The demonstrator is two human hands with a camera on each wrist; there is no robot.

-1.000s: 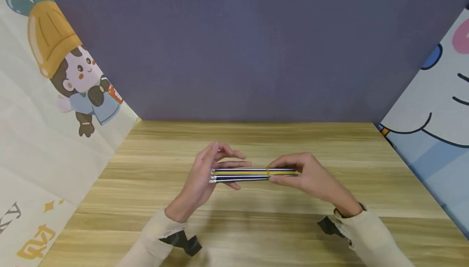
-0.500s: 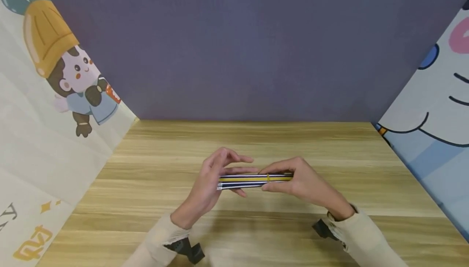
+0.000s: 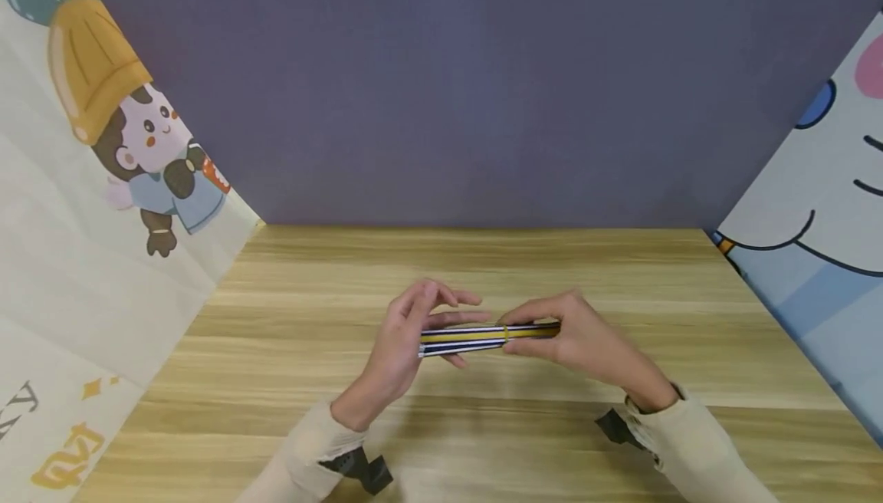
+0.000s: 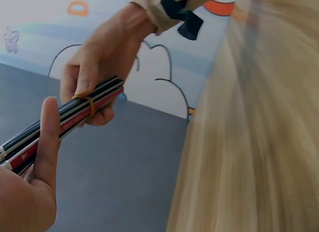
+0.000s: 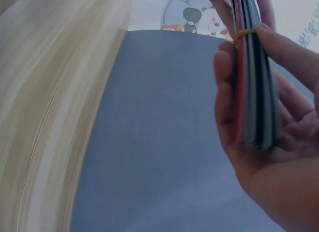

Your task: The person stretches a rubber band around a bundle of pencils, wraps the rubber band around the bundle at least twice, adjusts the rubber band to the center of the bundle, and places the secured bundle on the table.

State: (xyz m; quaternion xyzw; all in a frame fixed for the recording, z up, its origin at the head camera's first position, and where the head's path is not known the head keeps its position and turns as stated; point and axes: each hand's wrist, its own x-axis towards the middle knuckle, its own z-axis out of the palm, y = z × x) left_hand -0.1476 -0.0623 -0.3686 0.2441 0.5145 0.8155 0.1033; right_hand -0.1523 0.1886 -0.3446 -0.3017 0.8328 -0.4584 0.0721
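A bundle of striped pencils (image 3: 462, 339) lies roughly level between my hands, above the table. A yellow rubber band (image 3: 506, 333) circles it towards its right part. My right hand (image 3: 586, 342) pinches the bundle at the band, thumb on one side and fingers on the other. In the right wrist view the pencils' even ends (image 5: 254, 142) point into that palm. My left hand (image 3: 400, 338) is around the other end, its fingers extended loosely along the bundle. The left wrist view has metal-tipped pencil ends (image 4: 6, 159) at this palm, beside one straight digit (image 4: 49, 142).
The wood-grain table (image 3: 331, 258) spreads beneath both hands. A grey-purple panel (image 3: 441, 89) stands along its far edge, with cartoon-printed sheets at the left (image 3: 55, 258) and right (image 3: 814, 204). Dark wrist mounts (image 3: 359, 468) sit by the cuffs.
My left hand has shifted right and covers more of the pencils' left end. The right fingers slid left past the band, then back to it, still holding the bundle.
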